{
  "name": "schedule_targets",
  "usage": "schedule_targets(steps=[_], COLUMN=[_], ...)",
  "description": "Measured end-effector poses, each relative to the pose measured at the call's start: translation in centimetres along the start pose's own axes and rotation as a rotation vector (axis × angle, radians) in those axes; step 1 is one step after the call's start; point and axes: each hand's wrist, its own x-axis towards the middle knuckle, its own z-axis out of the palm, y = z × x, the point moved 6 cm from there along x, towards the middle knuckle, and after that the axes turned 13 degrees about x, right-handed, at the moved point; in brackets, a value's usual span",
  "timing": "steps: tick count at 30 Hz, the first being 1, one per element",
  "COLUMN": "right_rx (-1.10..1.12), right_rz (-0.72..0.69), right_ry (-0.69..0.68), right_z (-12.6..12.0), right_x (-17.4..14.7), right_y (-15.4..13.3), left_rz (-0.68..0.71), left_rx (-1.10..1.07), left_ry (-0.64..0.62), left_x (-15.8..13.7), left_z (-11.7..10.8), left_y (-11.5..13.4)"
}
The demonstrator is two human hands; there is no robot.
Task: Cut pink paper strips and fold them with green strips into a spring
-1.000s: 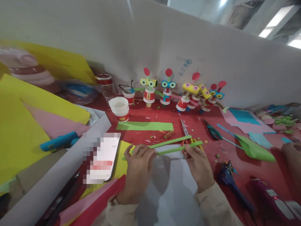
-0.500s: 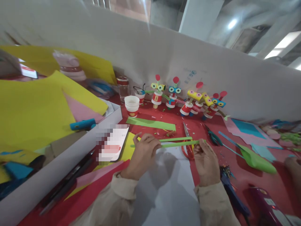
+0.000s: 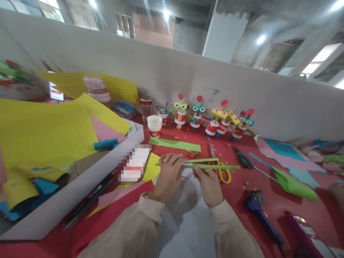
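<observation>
A narrow green paper strip [image 3: 225, 167] runs sideways between my hands. My left hand [image 3: 170, 173] is closed on its left part, with a short end poking out beyond the fingers. My right hand [image 3: 209, 184] pinches the strip close to my left hand, and the long right end sticks out freely. Just behind lies a second green strip [image 3: 205, 160], partly covered by my left hand. Scissors [image 3: 212, 150] with orange and yellow handles rest beyond my right hand, partly under the strips. Below both hands is a white sheet [image 3: 185, 215].
Paper-cup figures [image 3: 180, 117] line the white partition. Stacked paper cups [image 3: 154, 125] stand left of them, behind a wide green strip [image 3: 174, 144]. Pliers [image 3: 243, 157], a blue glue gun [image 3: 262, 215] and a purple device [image 3: 309, 233] lie right. A white box [image 3: 80, 193] and phone [image 3: 137, 163] are left.
My right hand has slid left from the strip's right end to beside my left hand, uncovering that end and the scissors' yellow handle. The view has tilted up slightly.
</observation>
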Motion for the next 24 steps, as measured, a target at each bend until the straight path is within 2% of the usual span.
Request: schedule_targets(steps=[2,4,7,9,12,16,20,24], right_rx=[0.154,0.292,0.382,0.392,0.381,0.385,0.416,0.464], right_rz=[0.016,0.053,0.110,0.133,0.154,0.134,0.059,-0.036], right_ry=[0.073,0.112,0.105,0.093,0.077,0.103,0.217,0.281], right_z=[-0.4,-0.3,0.3,0.9,1.4,1.2,-0.9,-3.1], right_x=[0.0,-0.1,-0.3,-0.6,-1.0,-0.9,0.2,1.4], right_y=[-0.2,-0.2,0.1,0.5,1.1,1.2,0.1,-1.6], left_rz=[-0.033,-0.092,-0.368,-0.550,-0.728,-0.920,-1.087,-1.135], left_rx=[-0.062,-0.237,-0.628,-0.912,-1.230,-1.303,-1.266,-1.294], left_ry=[0.065,-0.009,-0.186,-0.169,-0.096,-0.072,0.022,0.085], left_x=[-0.4,-0.7,-1.2,-1.5,-1.7,-2.1,-2.3,-2.1], left_z=[-0.2,0.8,3.4,4.6,5.3,5.3,4.7,4.4], left_y=[0.6,1.0,0.6,0.1,-0.4,-1.3,-3.7,-5.4])
